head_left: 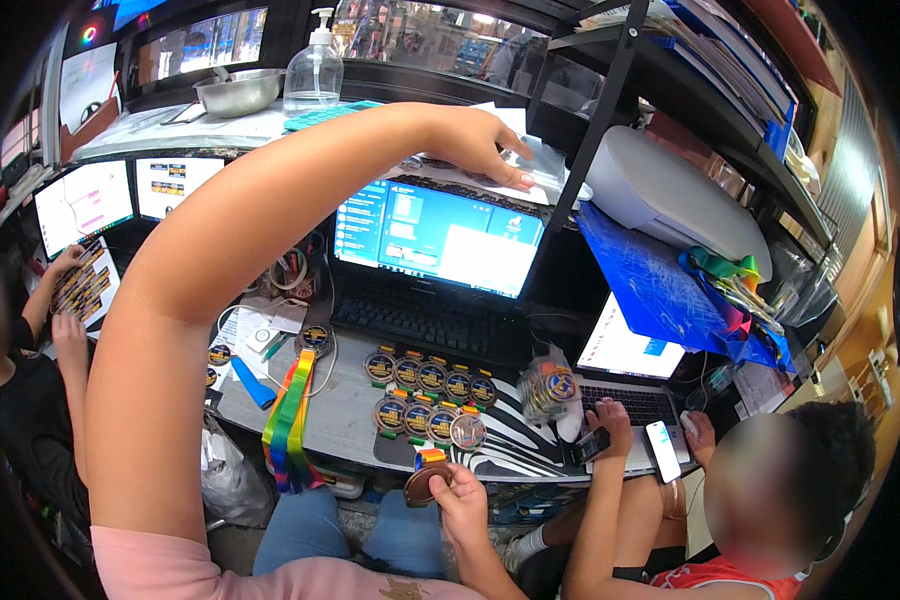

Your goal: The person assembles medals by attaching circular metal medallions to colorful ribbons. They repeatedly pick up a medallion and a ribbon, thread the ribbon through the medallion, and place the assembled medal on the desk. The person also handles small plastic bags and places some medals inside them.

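Observation:
My left arm reaches up and across over the monitor. My left hand (478, 145) is over the shelf above it, fingers apart, beside a clear plastic item (542, 165); whether they touch I cannot tell. Near my lap, my right hand (462, 505) is closed on a bronze-coloured medal (425, 484) with an orange and blue ribbon end at its top. On the desk in front lie two rows of round medals (430, 377) with dark blue and gold faces. Left of them, another medal (314, 340) has a rainbow ribbon (290, 420) hanging over the desk's edge.
A lit monitor (440, 240) and black keyboard (430, 320) stand behind the medals. At right, a person (770, 500) uses a laptop (625, 395); another person (40, 400) sits at left. A pump bottle (313, 70) and metal bowl (240, 95) stand on the shelf.

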Demonstrator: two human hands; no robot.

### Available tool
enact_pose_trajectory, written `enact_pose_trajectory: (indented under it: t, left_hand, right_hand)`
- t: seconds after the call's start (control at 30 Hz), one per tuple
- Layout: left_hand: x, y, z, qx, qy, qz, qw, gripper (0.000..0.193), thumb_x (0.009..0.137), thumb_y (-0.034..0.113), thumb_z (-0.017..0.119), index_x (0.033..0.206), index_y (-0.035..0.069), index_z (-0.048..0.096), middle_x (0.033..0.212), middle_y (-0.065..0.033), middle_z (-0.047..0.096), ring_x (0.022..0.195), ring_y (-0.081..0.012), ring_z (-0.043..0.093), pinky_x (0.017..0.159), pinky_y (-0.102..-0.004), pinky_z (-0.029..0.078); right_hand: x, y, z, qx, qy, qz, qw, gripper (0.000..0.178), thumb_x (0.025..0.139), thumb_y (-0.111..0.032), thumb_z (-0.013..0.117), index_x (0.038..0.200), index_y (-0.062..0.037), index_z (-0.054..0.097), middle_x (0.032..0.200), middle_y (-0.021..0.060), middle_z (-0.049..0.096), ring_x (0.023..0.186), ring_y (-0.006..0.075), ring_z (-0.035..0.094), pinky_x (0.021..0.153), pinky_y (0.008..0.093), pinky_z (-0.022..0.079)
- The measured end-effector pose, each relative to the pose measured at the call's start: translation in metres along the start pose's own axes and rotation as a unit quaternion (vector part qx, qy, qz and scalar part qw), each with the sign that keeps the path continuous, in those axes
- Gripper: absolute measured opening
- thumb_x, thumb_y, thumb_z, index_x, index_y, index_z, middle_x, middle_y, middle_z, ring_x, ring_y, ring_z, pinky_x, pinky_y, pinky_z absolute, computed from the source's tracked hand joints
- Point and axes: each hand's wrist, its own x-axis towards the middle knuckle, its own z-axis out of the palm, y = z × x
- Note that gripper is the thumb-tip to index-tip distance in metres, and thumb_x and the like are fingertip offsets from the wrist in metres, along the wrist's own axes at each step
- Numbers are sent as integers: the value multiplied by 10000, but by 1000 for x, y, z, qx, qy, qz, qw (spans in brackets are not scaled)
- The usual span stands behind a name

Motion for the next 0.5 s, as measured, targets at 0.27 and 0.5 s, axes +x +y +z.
enact_pose_trajectory:
  t: [0.27,0.5]
  left_hand:
    - [2,-8,1,123,226,104,961,206,792,193,646,816,-9,684,735,-212,647,703,-370,637,691,-396,510]
    - [2,-19,-5,31,297,-28,954,242,749,154,630,904,-28,668,855,-234,657,741,-356,653,738,-397,511]
  right_hand:
    - [2,-1,-4,-1,2,0,1000,207,913,-51,626,1090,48,583,1006,95,672,886,132,628,824,263,488]
    - [2,-2,-3,-3,12,13,1000,212,910,-52,630,1089,52,582,1001,100,674,885,139,630,821,269,491]
